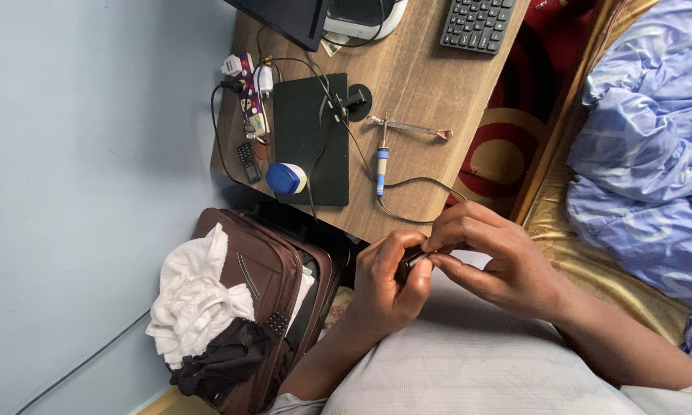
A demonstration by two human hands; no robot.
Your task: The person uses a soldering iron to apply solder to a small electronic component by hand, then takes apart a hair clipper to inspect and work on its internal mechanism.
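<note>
My left hand (384, 288) and my right hand (496, 261) meet over my lap, just below the front edge of a wooden desk (430, 69). Between them is a small black object with a shiny metal end (412, 261). The left hand wraps around its dark body. My right thumb and fingers pinch the metal end. Most of the object is hidden by the fingers, so I cannot tell what kind of thing it is.
The desk holds a blue-handled soldering iron (381, 161) on a metal stand (411, 128), a black pad (311, 142), a blue and white tub (286, 178), a power strip (251, 96) and a keyboard (476, 23). Beside the desk is a brown suitcase (265, 280) with white cloth (196, 296). Blue bedding (653, 138) lies at right.
</note>
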